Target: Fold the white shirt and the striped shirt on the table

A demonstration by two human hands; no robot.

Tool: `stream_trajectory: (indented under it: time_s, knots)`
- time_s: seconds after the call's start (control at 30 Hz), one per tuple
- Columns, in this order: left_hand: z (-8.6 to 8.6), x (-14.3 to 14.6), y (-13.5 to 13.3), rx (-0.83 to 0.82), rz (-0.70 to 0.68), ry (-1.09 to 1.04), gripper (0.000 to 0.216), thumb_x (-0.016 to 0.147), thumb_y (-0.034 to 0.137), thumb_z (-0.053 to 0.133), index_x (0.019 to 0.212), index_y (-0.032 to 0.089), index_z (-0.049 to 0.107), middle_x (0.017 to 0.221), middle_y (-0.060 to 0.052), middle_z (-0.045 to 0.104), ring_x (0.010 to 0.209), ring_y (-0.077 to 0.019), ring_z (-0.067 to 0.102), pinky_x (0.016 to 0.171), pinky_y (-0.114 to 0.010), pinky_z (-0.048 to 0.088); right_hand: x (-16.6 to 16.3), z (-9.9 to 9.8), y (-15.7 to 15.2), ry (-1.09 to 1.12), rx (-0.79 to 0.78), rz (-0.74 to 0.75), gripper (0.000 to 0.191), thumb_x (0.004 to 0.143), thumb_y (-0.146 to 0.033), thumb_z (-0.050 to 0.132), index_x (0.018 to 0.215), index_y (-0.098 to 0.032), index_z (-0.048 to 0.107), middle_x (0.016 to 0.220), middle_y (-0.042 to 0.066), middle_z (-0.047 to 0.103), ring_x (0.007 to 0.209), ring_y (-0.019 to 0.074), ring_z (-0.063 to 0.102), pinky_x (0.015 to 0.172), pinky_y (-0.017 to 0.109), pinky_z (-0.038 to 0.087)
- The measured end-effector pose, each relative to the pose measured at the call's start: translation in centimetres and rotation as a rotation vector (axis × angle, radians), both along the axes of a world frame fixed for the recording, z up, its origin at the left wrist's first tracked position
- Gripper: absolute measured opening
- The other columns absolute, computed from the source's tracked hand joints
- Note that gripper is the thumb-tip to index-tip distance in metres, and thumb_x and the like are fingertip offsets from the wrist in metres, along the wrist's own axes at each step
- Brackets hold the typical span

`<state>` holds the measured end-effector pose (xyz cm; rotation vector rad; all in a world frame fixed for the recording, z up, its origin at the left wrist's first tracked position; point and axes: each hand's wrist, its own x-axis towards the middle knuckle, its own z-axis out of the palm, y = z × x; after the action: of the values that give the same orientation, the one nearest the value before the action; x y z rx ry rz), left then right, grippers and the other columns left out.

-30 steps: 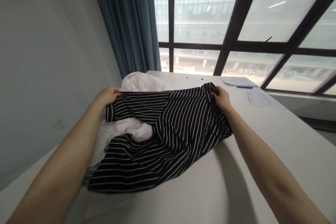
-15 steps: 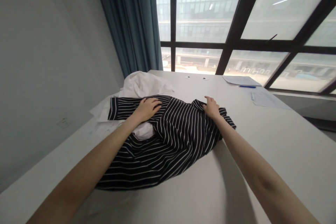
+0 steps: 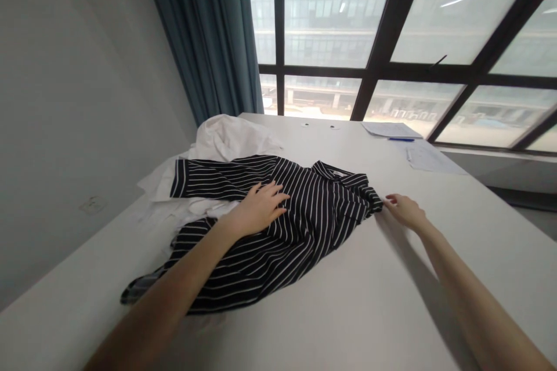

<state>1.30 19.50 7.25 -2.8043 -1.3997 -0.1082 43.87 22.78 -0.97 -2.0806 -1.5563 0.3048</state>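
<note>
A black shirt with white stripes is spread on the white table. Its collar faces the far right, and one sleeve stretches to the left. My left hand rests on the middle of the shirt, palm down with fingers spread. At the shirt's right edge, my right hand has its fingertips closed on the bunched fabric. White cloth lies heaped behind the shirt and partly under its left sleeve.
Papers and a blue pen lie toward the back right. Two small dark-and-white items sit near the far edge. A blue curtain hangs at the left of the window, beside a wall with a socket.
My right hand has moved right from the collar area to the shirt's right edge. My left hand has slid down and right from the sleeve onto the body, and the collar now shows.
</note>
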Motion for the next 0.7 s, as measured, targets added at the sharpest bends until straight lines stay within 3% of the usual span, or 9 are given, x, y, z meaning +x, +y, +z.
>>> stream_trajectory:
  time_s: [0.13, 0.27, 0.43, 0.5, 0.7]
  knots:
    - [-0.9, 3.0, -1.5, -0.074, -0.151, -0.042, 0.039, 0.101, 0.04, 0.038, 0.133, 0.024, 0.053, 0.148, -0.008, 0.045, 0.139, -0.0253, 0.036, 0.113, -0.047, 0.028, -0.8, -0.2, -0.5, 0.142, -0.033, 0.235, 0.023, 0.073, -0.038, 0.059, 0.082, -0.02, 0.071, 0.083, 0.009, 0.074, 0.082, 0.0277, 0.067, 0.076, 0.037, 0.052]
    - [-4.5, 3.6, 0.0, 0.005, -0.093, -0.034, 0.044, 0.1, 0.046, 0.04, 0.137, 0.025, 0.05, 0.146, -0.009, 0.048, 0.138, -0.0278, 0.038, 0.113, -0.049, 0.025, -2.5, -0.3, -0.8, 0.23, 0.051, 0.323, 0.029, 0.079, -0.041, 0.05, 0.091, -0.02, 0.067, 0.097, 0.008, 0.073, 0.091, 0.0255, 0.066, 0.084, 0.037, 0.05]
    - [-8.3, 2.6, 1.8, 0.083, -0.053, -0.038, 0.048, 0.099, 0.049, 0.041, 0.14, 0.025, 0.048, 0.145, -0.009, 0.049, 0.137, -0.0282, 0.04, 0.113, -0.048, 0.024, -3.6, -0.4, -1.1, 0.554, 0.212, 0.227, 0.039, 0.083, -0.057, 0.048, 0.1, -0.024, 0.058, 0.092, 0.004, 0.07, 0.086, 0.022, 0.065, 0.073, 0.034, 0.053]
    - [-8.6, 2.5, 1.9, 0.101, -0.056, -0.064, 0.048, 0.099, 0.049, 0.04, 0.139, 0.025, 0.049, 0.145, -0.009, 0.049, 0.136, -0.0285, 0.041, 0.113, -0.048, 0.024, -3.6, -0.4, -1.1, 0.654, 0.249, 0.169, 0.041, 0.079, -0.06, 0.053, 0.099, -0.024, 0.056, 0.085, 0.002, 0.069, 0.08, 0.0212, 0.065, 0.067, 0.032, 0.053]
    - [-8.1, 2.7, 1.6, 0.086, -0.039, -0.091, 0.047, 0.101, 0.049, 0.031, 0.138, 0.027, 0.051, 0.144, -0.008, 0.05, 0.135, -0.0267, 0.043, 0.113, -0.047, 0.025, -2.0, 1.3, -1.1, 0.635, 0.224, 0.053, 0.039, 0.071, -0.055, 0.065, 0.09, -0.021, 0.064, 0.081, 0.004, 0.071, 0.074, 0.0223, 0.064, 0.062, 0.032, 0.051]
